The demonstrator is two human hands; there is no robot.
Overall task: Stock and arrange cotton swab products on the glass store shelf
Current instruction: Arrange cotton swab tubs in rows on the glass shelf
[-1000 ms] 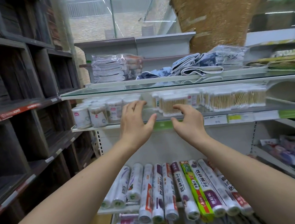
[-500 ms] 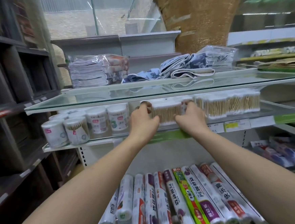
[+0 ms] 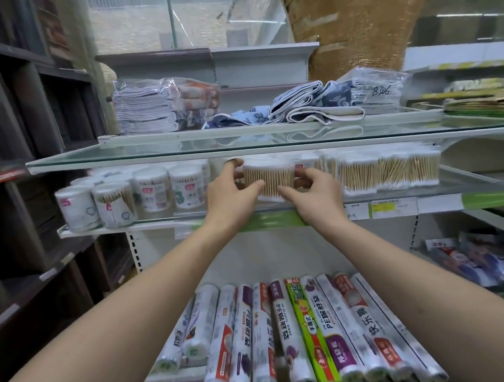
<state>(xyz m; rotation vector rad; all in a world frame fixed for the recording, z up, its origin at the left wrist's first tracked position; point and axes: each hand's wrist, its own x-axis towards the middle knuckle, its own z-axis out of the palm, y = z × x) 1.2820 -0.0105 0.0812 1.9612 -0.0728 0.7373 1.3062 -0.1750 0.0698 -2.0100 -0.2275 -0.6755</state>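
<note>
A clear pack of wooden cotton swabs (image 3: 269,179) stands on the middle glass shelf (image 3: 156,221). My left hand (image 3: 233,193) grips its left side, thumb under the front and fingers reaching behind. My right hand (image 3: 315,190) grips its right side with curled fingers. More flat swab packs (image 3: 387,169) line the shelf to the right. Round swab tubs (image 3: 154,189) stand in a group to the left.
An upper glass shelf (image 3: 181,149) hangs low over the swabs, carrying bagged towels (image 3: 162,107) and folded cloths (image 3: 322,104). Plastic wrap rolls (image 3: 286,333) lie on the shelf below. Dark wooden shelving (image 3: 15,149) stands at the left.
Both hands moved forward from the shelf edge and closed around the swab pack. The view has come closer to the shelf.
</note>
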